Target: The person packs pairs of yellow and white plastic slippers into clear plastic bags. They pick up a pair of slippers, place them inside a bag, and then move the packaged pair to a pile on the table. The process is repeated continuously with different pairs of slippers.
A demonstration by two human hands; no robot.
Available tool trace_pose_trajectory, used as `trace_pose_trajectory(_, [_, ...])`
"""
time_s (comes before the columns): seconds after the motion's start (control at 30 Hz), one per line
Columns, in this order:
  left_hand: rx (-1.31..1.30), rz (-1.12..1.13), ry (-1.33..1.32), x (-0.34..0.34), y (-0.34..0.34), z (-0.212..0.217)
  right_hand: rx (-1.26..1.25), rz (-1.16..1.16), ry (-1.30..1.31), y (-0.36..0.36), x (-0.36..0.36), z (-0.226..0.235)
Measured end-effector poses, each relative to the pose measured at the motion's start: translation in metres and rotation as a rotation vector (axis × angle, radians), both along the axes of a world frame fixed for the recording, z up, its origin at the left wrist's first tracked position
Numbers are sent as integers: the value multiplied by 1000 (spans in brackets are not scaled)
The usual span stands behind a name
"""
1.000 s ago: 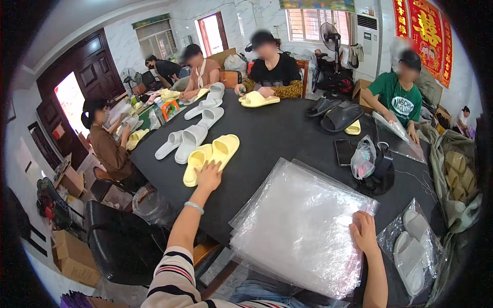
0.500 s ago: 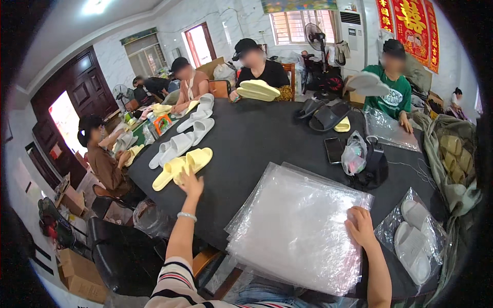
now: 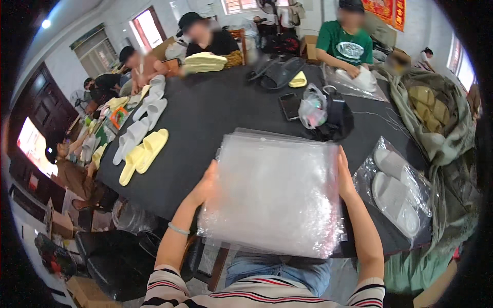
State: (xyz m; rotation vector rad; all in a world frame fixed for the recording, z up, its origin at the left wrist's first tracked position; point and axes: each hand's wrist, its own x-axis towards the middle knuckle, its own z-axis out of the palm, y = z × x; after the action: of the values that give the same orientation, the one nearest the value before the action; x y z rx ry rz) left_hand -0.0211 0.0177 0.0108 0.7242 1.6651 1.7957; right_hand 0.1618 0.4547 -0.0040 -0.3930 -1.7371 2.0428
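Observation:
A stack of clear plastic bags [image 3: 272, 195] lies before me at the near edge of the black table [image 3: 205, 113], its lower part reaching over my lap. Both palms press in on it from opposite sides: my left hand [image 3: 206, 185] grips the left edge, blurred by motion, and my right hand [image 3: 345, 173] grips the right edge with fingers along the side. To the left lie a pair of yellow slippers [image 3: 146, 154] and, beyond them, grey slippers [image 3: 136, 134]. Right of my right forearm, a pair of light slippers [image 3: 395, 190] sits inside a clear bag.
Beyond the stack are a phone [image 3: 289, 106], a small plastic bag of items [image 3: 313, 108] and a black bag [image 3: 336, 113]. Dark slippers [image 3: 282, 72] lie farther back. Co-workers sit around the table; one in green [image 3: 346, 46] handles a bagged slipper. A draped cloth sack [image 3: 447, 128] stands right.
My left hand has left the yellow slippers and come to the stack's left edge. The stack has been squared up between both hands. My view has shifted.

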Motion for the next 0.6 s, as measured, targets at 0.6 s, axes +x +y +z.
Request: trace_pose_trajectory(0.6, [-317, 125, 297, -17, -1, -6, 452, -195, -15, 18, 4, 1])
